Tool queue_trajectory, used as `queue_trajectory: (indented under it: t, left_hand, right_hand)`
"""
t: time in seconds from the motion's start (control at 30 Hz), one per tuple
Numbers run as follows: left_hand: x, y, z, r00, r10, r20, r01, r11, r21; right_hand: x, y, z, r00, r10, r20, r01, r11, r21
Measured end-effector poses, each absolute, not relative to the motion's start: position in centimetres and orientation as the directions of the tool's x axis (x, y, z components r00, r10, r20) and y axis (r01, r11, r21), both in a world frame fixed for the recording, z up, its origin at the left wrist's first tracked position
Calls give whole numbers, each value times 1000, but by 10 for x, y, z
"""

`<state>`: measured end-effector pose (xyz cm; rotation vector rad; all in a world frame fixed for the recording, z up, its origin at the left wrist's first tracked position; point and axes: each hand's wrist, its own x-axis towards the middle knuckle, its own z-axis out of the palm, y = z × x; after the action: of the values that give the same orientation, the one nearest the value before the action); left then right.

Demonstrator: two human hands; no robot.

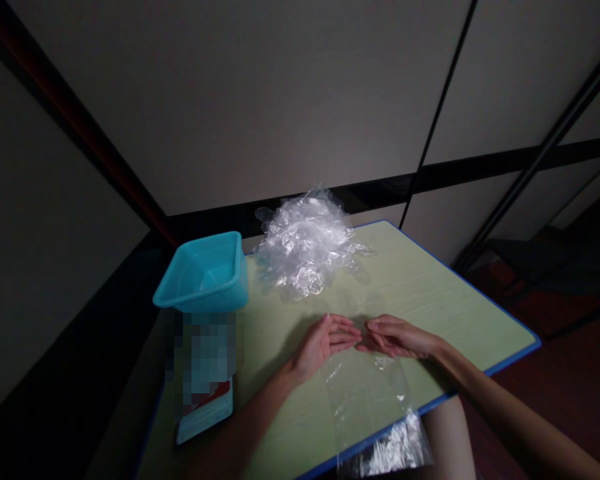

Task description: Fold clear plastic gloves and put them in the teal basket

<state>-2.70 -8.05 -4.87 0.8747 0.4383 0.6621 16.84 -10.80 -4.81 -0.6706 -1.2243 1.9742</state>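
A turquoise basin [203, 273] stands beside piled plastic gloves [307, 243] on the counter [430, 287]; left hand [325, 343] open at a clear glove [367, 393], right hand's [397, 337] grip unclear

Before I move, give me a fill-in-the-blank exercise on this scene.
The pale yellow-green tabletop has a ____ rim.
In this view, the turquoise plastic basin stands to the ____ of the crumpled clear plastic heap.
From beside the bare left hand and right hand, a thin clear plastic sheet hangs over the tabletop's ____ edge.

Missing words: blue; left; near.
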Motion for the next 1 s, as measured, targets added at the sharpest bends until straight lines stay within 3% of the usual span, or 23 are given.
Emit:
queue_trajectory:
  t: [0.3,0.5,0.57,0.63,0.7,0.77,0.87,1.0]
  left_hand:
    - [-27,-78,-50,744,662,-93,-343,498,797]
    - [-33,-71,-40,724,685,-80,-432,541,722]
    - [-37,-69,-38,696,714,-74,-465,526,712]
    - [-40,-67,-39,696,715,-74,-458,520,721]
    - [-43,-66,-40,723,687,-74,-423,525,739]
    - [-45,-65,-42,759,648,-69,-386,532,753]
    - [-44,-64,-46,811,580,-76,-315,542,779]
    - [-43,-65,-51,837,540,-91,-234,503,832]
  right_hand:
    - [165,-109,-48,-533,840,-100,-347,-325,-880]
    - [170,-116,-46,-251,968,-3,-454,-121,-883]
    - [179,-128,-39,-169,982,78,-315,21,-949]
    - [190,-148,-29,-239,956,173,67,194,-979]
    - [199,-172,-21,-423,885,194,419,381,-824]
    - [205,-195,-19,-583,806,105,614,521,-593]
    - [204,-216,-29,-655,754,49,701,630,-334]
    - [195,-217,-41,-700,707,101,674,701,-231]
